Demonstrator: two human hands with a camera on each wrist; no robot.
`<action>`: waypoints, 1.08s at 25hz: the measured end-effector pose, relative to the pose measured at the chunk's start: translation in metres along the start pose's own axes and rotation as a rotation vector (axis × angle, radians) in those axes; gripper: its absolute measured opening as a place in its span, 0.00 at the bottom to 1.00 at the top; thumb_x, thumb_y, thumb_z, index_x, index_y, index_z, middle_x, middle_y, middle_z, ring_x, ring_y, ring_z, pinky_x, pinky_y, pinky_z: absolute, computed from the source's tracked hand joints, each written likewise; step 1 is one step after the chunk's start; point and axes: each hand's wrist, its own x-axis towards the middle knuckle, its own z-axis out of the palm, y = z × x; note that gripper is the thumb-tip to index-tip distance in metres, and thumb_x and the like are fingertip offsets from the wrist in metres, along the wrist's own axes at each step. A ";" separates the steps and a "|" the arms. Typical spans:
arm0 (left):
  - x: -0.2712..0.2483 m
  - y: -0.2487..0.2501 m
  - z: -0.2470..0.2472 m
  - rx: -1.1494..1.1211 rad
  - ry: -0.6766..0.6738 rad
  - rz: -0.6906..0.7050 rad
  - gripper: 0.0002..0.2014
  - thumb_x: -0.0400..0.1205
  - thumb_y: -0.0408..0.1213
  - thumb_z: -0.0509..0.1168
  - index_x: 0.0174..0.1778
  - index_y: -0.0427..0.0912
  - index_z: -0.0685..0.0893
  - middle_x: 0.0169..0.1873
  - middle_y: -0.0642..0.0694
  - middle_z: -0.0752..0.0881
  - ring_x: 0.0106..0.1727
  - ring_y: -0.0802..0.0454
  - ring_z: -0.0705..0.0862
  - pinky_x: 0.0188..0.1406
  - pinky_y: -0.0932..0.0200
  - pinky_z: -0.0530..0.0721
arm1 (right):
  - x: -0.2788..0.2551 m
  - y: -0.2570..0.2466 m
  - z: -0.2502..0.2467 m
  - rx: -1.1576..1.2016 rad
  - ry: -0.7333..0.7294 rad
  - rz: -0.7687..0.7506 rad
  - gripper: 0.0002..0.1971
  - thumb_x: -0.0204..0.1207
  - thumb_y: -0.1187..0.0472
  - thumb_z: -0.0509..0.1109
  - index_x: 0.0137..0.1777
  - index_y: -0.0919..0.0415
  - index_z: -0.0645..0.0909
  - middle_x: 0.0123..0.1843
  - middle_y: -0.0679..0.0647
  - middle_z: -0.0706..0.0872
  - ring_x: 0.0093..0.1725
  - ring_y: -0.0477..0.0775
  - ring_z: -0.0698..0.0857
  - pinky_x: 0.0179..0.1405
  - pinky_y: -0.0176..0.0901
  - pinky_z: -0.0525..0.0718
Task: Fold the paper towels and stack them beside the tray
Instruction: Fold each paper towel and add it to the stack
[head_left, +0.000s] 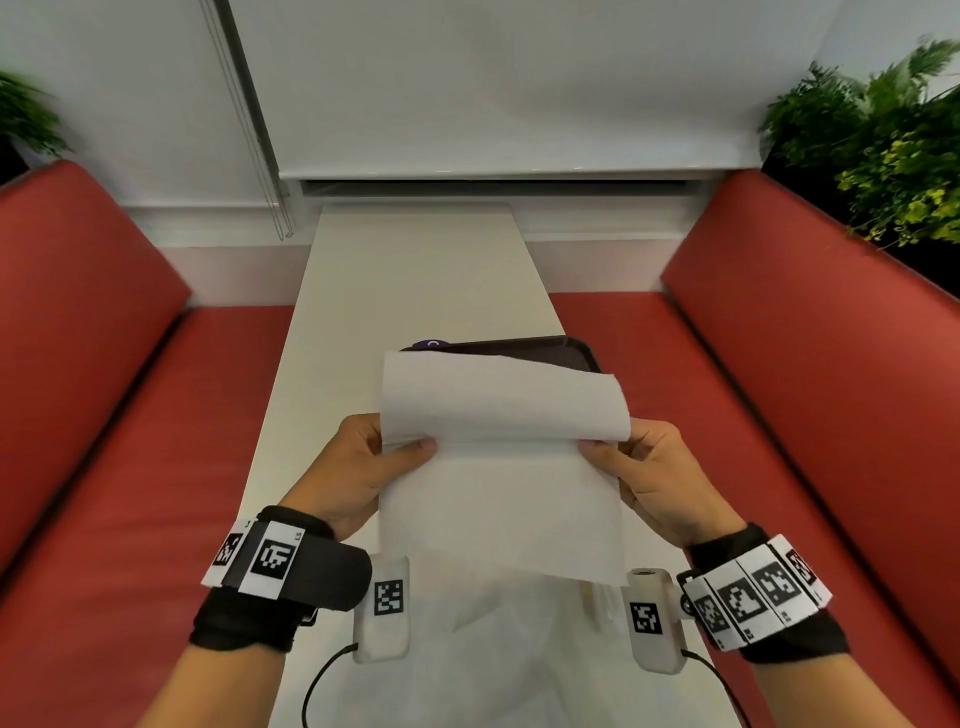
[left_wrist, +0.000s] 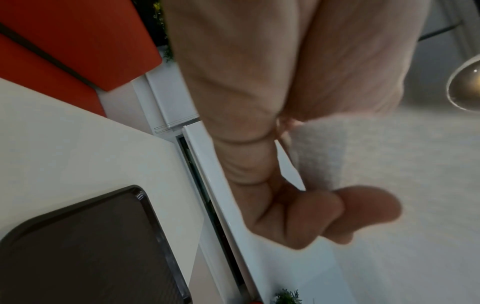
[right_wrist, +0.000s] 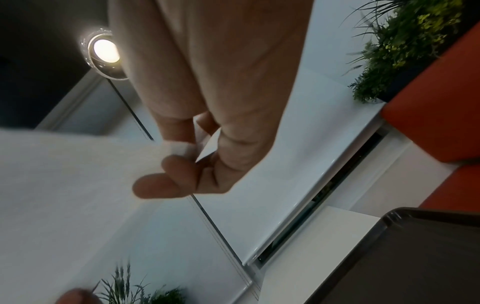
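I hold a white paper towel (head_left: 498, 467) up in the air over the table, its top part curling back toward me. My left hand (head_left: 363, 462) pinches its left edge between thumb and fingers, and my right hand (head_left: 644, 467) pinches the right edge. The left wrist view shows the towel (left_wrist: 363, 164) caught between thumb and fingers (left_wrist: 324, 207); the right wrist view shows the towel (right_wrist: 78, 185) pinched the same way. A dark tray (head_left: 566, 349) lies on the table behind the towel, mostly hidden by it. More white paper (head_left: 498, 639) lies flat on the table below my wrists.
The narrow white table (head_left: 415, 280) runs away from me to a white wall and blind. Red benches (head_left: 104, 415) flank it on both sides. Green plants (head_left: 883, 145) stand at the far right and far left. A small purple object (head_left: 431, 344) peeks out beside the tray.
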 end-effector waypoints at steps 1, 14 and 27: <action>0.000 0.000 0.001 0.002 0.023 0.010 0.16 0.68 0.36 0.76 0.52 0.39 0.88 0.49 0.39 0.90 0.50 0.42 0.89 0.44 0.54 0.89 | -0.001 0.000 -0.001 0.006 -0.005 -0.013 0.20 0.60 0.54 0.82 0.51 0.62 0.90 0.55 0.63 0.90 0.55 0.61 0.89 0.49 0.46 0.89; -0.006 -0.001 0.014 -0.079 0.010 -0.137 0.07 0.73 0.39 0.67 0.43 0.41 0.83 0.42 0.38 0.88 0.41 0.41 0.86 0.34 0.54 0.87 | -0.036 0.001 -0.023 -0.078 0.116 0.024 0.18 0.71 0.52 0.75 0.36 0.70 0.89 0.41 0.66 0.87 0.36 0.60 0.83 0.31 0.46 0.80; 0.136 -0.128 0.129 1.015 -0.145 0.105 0.10 0.80 0.30 0.64 0.52 0.43 0.88 0.51 0.47 0.89 0.54 0.48 0.86 0.60 0.56 0.81 | -0.099 0.108 -0.081 -0.578 0.741 0.357 0.11 0.70 0.66 0.78 0.41 0.46 0.89 0.38 0.43 0.88 0.26 0.50 0.86 0.32 0.36 0.86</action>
